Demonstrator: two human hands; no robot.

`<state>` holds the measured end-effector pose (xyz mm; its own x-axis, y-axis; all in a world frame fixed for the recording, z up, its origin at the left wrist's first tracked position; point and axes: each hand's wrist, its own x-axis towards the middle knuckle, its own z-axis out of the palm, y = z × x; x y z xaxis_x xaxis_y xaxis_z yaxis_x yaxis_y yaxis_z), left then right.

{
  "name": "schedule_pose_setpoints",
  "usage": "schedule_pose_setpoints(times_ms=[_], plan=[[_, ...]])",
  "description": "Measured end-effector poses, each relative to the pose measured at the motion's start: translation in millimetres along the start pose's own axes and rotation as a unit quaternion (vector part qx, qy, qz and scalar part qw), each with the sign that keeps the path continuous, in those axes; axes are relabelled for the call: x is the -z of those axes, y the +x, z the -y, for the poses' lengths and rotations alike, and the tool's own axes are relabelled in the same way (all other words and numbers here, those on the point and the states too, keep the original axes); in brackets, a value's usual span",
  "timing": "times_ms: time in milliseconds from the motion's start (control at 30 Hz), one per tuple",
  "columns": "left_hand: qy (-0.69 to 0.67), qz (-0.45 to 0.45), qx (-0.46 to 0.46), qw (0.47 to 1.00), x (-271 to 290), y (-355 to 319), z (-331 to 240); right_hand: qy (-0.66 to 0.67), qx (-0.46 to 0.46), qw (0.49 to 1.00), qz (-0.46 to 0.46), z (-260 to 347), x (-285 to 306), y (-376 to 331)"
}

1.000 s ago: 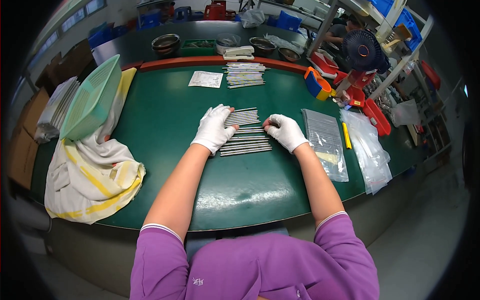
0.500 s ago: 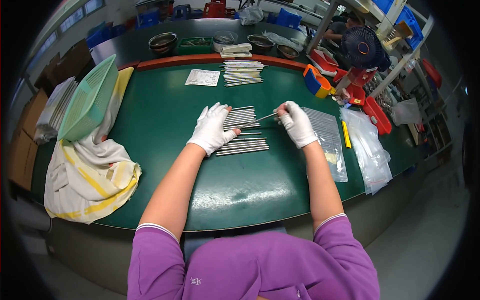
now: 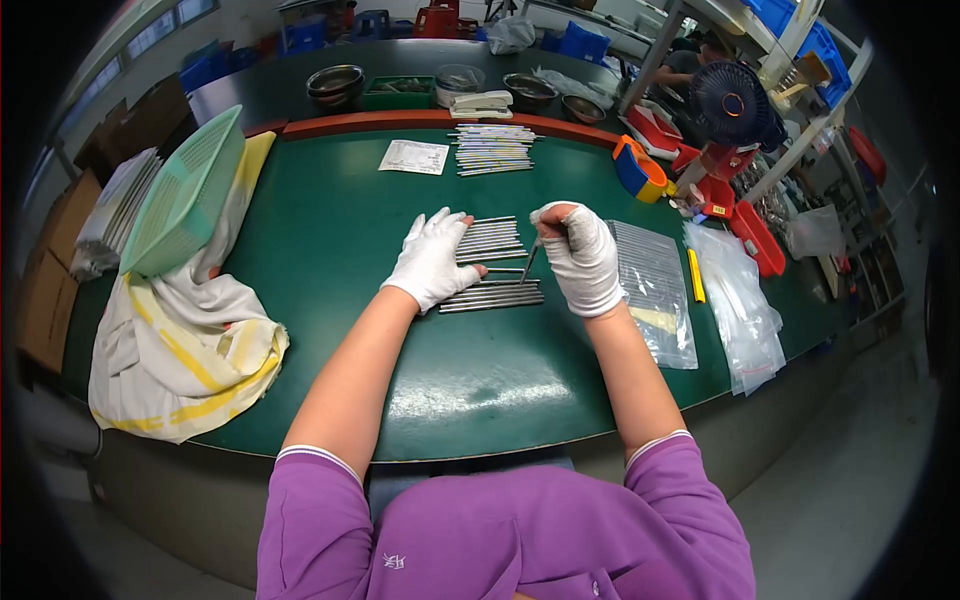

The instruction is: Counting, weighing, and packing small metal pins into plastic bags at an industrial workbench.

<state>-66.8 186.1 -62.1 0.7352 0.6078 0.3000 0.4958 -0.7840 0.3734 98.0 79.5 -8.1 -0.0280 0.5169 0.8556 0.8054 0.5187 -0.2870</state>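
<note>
Left hand (image 3: 432, 258), white glove, lies open & flat on the green table (image 3: 330, 220), fingers spread, fingertips resting on the left ends of the metal rods (image 3: 492, 262), which sit in rows just betw. both hands. Right hand (image 3: 582, 255), also gloved, is closed in a pinch on one thin rod (image 3: 529, 262), held tilted, lower tip down near the rod rows. Clear plastic bag (image 3: 655, 285) lies just right of the right hand; another rod stack (image 3: 492, 150) sits further back, well apart.
</note>
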Motion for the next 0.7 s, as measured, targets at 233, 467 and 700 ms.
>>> schedule_pose_setpoints(times_ms=[233, 467, 700], plan=[[-0.005, -0.006, 0.004, 1.0, -1.6, -0.1, 2.0, 0.033, -0.154, 0.976, 0.152, 3.6, -14.5, -17.1], [-0.06, -0.055, 0.032, 0.996, -2.1, -5.1, -1.2, -0.108, -0.114, 0.966, 0.204, -3.8, -10.9, -14.5], [-0.06, -0.047, -0.017, 0.997, 1.0, 0.2, -3.5, 0.028, -0.205, 0.96, 0.187, -13.5, -27.6, -30.7]])
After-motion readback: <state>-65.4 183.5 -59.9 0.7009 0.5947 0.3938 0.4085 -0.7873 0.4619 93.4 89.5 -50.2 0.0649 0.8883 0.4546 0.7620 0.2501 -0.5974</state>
